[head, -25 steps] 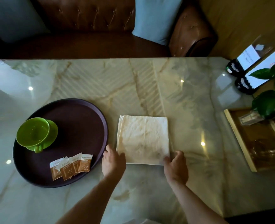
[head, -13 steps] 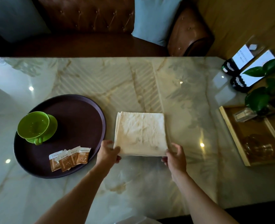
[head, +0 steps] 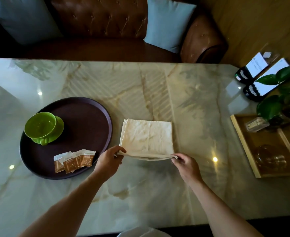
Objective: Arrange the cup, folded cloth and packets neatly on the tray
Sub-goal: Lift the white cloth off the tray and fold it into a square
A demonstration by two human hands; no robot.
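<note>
Right at the near side of the table [head: 200, 103], both hands pinch the folded cloth [head: 146, 138] by its near corners: the left hand [head: 109, 160] has thumb and fingers closed on the left corner, the right hand [head: 186, 164] on the right. That near edge is raised slightly; the rest lies flat, roughly square, edges parallel to the table's edges. Just left of it sits one round dark tray [head: 89, 117]. Four packets [head: 74, 159] fan along its near rim, tops pointing away. Farther back on its left stands one green cup [head: 41, 125] on a saucer [head: 58, 130], handle toward the near edge.
</note>
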